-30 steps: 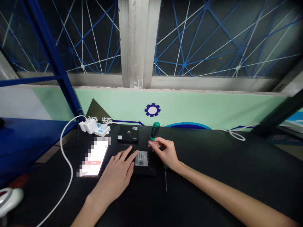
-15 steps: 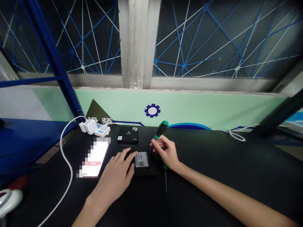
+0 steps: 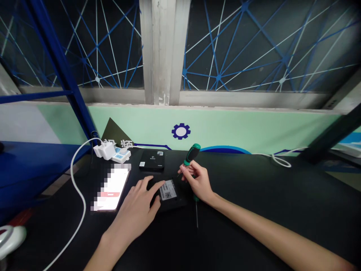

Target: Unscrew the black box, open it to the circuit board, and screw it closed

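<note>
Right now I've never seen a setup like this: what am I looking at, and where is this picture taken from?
There is no machine here: these are a person's two bare hands, seen from a camera worn on the head, looking forward and down. The left hand rests on a flat black box with a white label. The right hand pinches a green-and-black screwdriver. On the black table also lie a second black box, a lit phone and a white power strip.
</note>
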Motion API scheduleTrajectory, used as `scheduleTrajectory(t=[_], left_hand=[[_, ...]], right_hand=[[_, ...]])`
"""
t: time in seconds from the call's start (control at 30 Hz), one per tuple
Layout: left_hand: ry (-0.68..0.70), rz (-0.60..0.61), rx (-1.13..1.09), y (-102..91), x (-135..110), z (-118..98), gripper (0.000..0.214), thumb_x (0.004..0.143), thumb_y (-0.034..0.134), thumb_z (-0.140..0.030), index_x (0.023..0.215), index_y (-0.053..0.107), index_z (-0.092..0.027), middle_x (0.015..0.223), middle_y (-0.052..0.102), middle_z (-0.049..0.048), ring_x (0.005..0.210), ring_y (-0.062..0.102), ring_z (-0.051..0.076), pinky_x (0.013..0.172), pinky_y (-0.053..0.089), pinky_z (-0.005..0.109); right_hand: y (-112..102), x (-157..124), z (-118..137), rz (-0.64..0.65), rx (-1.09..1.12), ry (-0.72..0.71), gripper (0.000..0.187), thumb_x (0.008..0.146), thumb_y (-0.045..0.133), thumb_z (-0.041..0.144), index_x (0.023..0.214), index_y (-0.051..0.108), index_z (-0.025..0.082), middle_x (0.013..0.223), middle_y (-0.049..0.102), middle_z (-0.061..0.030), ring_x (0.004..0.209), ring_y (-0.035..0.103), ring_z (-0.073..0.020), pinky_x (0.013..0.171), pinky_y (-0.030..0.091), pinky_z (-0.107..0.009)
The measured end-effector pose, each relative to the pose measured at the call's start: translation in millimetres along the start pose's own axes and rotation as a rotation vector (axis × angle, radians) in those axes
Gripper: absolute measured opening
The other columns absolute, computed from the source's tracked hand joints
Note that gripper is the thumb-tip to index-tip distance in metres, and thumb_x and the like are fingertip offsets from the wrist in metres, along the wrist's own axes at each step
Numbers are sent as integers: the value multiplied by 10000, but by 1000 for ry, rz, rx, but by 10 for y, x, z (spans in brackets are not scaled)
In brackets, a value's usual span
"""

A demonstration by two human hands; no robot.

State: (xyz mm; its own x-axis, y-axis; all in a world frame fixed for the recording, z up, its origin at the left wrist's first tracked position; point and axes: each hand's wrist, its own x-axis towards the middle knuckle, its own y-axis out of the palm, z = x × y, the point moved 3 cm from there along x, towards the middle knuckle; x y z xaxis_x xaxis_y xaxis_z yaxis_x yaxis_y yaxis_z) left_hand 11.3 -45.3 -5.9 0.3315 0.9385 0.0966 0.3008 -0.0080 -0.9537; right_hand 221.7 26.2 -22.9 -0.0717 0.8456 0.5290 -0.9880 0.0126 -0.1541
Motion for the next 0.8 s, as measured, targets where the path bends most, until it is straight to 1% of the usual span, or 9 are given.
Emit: scheduleTrajectory(t=[0.1,0.17,0.3,0.4,0.47,0.6,0.7,0.8], left_hand=[[-8,-49,11,-34,14,-3,417,1007,382,-360,1409,491,-383,1320,507,76,1138,573,272,896,518,434],[-3,-72,20,-51,22,-4,393,1010,380,-354,1375,523,-353,1202,523,74,1026,587,244,834,516,389],[4,-96,41,-76,29,-12,364,1021,349,-319,1305,577,-312,1027,528,52,907,572,215,779,485,343],[-11,-102,29,-91,28,-20,336,1020,356,-302,1226,622,-298,976,554,40,873,581,203,734,462,310],[-27,-103,8,-96,31,-22,303,1012,390,-291,1174,646,-289,975,588,36,887,600,202,719,452,298],[-36,-90,-42,-101,56,-21,251,988,457,-258,1110,675,-272,988,656,27,931,633,200,734,451,287],[-44,-69,-83,-112,70,-23,226,967,490,-217,1062,690,-264,947,689,6,872,654,183,694,438,274],[-55,-67,-102,-131,66,-33,215,972,490,-221,1010,698,-262,899,706,-10,793,663,173,660,425,276]], right_hand=[[-3,-2,-1,-2,-1,-2,266,940,639,398,792,613,177,738,697,-40,536,621,-119,512,486,-229],[-5,-3,1,-5,-1,-5,264,938,641,398,793,614,179,736,699,-40,537,621,-122,516,491,-234],[-5,0,-6,-6,5,0,258,938,640,403,805,613,183,746,707,-45,536,620,-127,513,492,-241],[-3,4,-19,-2,7,-1,257,938,642,398,806,613,181,749,713,-47,538,620,-125,516,494,-239],[-3,5,-23,-2,10,-2,256,938,644,393,803,613,178,752,714,-47,537,620,-122,515,491,-235],[-3,1,-10,0,15,-2,261,937,647,385,787,615,174,742,705,-45,535,619,-120,510,486,-231],[-3,-4,10,-1,18,-6,255,940,643,378,789,617,175,737,703,-44,531,619,-120,516,492,-233],[-6,-9,26,0,11,-20,246,937,644,373,790,618,178,732,706,-44,528,621,-123,520,496,-236]])
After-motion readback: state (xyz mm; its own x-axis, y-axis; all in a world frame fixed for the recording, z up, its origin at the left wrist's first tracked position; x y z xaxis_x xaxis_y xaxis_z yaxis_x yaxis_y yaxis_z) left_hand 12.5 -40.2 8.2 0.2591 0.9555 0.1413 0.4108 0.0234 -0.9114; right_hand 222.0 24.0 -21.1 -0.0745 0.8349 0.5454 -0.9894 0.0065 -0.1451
